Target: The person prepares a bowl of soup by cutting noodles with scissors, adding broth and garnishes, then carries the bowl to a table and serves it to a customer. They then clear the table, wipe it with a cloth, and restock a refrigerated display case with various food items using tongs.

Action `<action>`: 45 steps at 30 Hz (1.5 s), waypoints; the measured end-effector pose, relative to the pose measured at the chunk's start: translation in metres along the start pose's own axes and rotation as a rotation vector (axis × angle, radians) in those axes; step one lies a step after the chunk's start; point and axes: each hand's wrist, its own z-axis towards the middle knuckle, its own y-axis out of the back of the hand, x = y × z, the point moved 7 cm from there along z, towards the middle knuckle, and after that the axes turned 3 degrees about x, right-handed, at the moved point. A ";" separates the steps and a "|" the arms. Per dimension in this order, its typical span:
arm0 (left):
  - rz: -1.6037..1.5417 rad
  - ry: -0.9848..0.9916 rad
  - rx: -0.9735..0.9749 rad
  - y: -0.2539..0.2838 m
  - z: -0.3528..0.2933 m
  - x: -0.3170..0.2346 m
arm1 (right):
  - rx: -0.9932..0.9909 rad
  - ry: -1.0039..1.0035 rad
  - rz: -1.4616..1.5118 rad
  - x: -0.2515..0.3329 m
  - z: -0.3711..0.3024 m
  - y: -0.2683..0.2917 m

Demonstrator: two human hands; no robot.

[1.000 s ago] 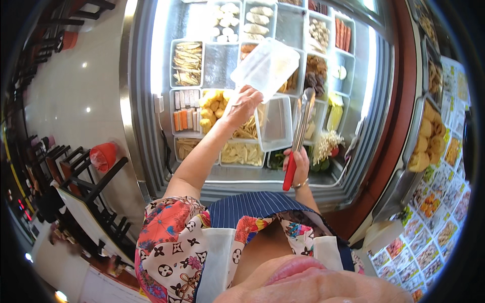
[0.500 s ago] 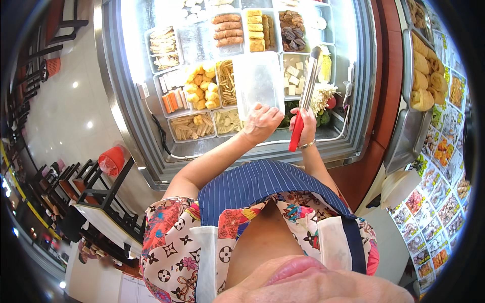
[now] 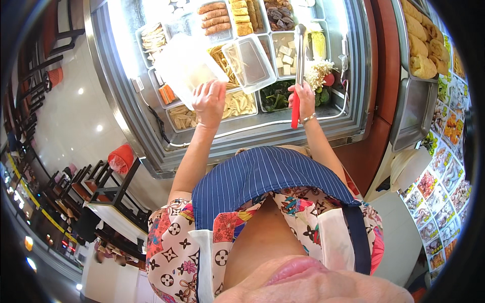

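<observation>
My left hand [image 3: 209,102] is closed on the near edge of a translucent white plastic container [image 3: 183,63], washed out by glare; whether it is a tub or a lid is hard to tell. It hangs over the trays at the left and hides the yellow puffs. Beside it, a second clear plastic container [image 3: 256,68] lies tilted over the strip-cut food [image 3: 223,64]. In my right hand [image 3: 305,99] are metal tongs [image 3: 300,55] with red handles, pointing away from me. Under them are a tray of white cubes [image 3: 286,56] and leafy greens [image 3: 275,96].
A lit metal display case [image 3: 283,121] holds several trays, with brown rolls [image 3: 214,18] farther back. A white cable [image 3: 252,132] runs along its near side. At the right stand a tray of golden fried pieces [image 3: 429,45] and a steel pan [image 3: 415,113]. Chairs and a red basket [image 3: 121,157] are at the left.
My left hand has moved left with the white container, and a second clear container now shows apart from it. My right hand holds the tongs more upright, slightly farther away.
</observation>
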 end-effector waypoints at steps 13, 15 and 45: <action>-0.195 -0.034 0.471 -0.127 -0.017 -0.067 | -0.006 -0.009 -0.011 -0.008 0.012 -0.010; -0.217 0.008 0.568 -0.124 -0.010 -0.062 | -0.019 -0.021 -0.028 -0.005 0.013 -0.005; -0.296 0.189 0.556 -0.098 0.069 0.107 | 0.094 -0.214 -0.136 0.049 0.053 0.028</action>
